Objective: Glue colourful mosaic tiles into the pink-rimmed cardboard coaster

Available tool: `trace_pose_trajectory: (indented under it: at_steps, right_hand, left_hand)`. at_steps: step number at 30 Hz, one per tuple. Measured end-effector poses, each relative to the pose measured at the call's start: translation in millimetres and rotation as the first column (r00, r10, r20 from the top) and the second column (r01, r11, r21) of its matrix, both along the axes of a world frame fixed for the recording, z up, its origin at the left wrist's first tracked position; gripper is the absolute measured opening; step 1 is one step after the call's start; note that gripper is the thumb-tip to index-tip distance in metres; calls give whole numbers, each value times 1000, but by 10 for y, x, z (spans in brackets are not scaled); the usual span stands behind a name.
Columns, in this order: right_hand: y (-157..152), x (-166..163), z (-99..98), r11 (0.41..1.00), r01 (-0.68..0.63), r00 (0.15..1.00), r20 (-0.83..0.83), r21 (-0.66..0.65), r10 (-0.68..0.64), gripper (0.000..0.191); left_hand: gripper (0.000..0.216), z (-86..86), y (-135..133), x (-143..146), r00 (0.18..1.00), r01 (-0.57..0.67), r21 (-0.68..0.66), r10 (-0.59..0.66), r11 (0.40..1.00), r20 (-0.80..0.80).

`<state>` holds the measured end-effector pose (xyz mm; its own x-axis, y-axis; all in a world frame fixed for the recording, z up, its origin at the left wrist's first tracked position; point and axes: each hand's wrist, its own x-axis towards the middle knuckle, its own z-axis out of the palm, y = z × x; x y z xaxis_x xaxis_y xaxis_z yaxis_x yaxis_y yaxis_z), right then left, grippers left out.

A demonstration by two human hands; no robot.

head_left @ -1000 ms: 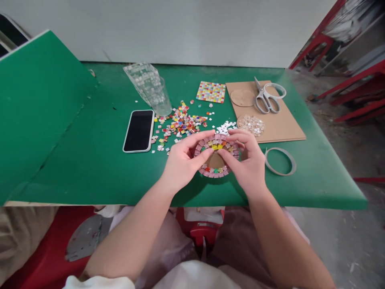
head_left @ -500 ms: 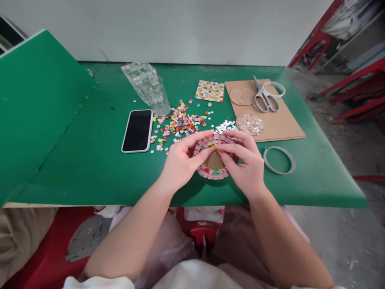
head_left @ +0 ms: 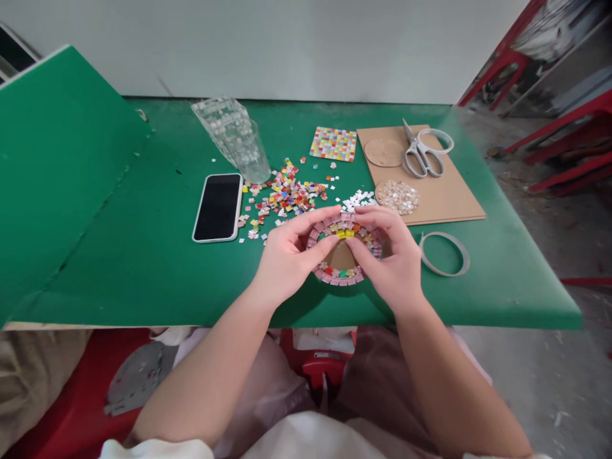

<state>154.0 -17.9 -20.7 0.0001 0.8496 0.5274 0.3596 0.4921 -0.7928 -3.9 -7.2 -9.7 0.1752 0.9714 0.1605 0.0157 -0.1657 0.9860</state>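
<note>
Between my hands is a round mosaic coaster (head_left: 342, 260), tilted up above the table's near edge. Pink square tiles ring its rim, with a ring of mixed coloured tiles inside and bare brown backing in the middle. My left hand (head_left: 291, 255) grips its left side, thumb on the face and fingers at the top rim. On the right side, my right hand (head_left: 394, 255) holds it the same way, its thumb tip against the yellow tiles (head_left: 345, 234) near the upper middle. Parts of the coaster's sides are hidden by my fingers.
Beyond the coaster lie loose coloured tiles (head_left: 291, 191) and white tiles (head_left: 358, 199). A phone (head_left: 217, 208) and a clear cup (head_left: 255, 159) stand left. Scissors (head_left: 421, 156) rest on a brown board (head_left: 449, 197); a tape roll (head_left: 444, 254) lies at right. A tile sheet (head_left: 333, 144) lies behind.
My right index finger has drawn back from the coaster's face to the rim, uncovering yellow tiles. The right thumb now presses beside them; the left hand stays nearly still.
</note>
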Motion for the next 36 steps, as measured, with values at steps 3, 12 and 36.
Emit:
trace_pose_trajectory:
  at_steps: [3,12,36]
  right_hand:
    - [10,-13,-21,998,-50,994,-97,-35,46,31]
    - [-11,-41,-22,991,-127,974,-193,-45,116,34]
    - [15,0,-9,947,86,971,185,310,-149,30]
  left_hand:
    - [33,5,-5,-3,1000,1,4,-1,1000,8]
    - [38,-3,8,9,999,8,7,-8,1000,-36]
    - [38,-33,24,-2,982,-42,96,58,994,-178]
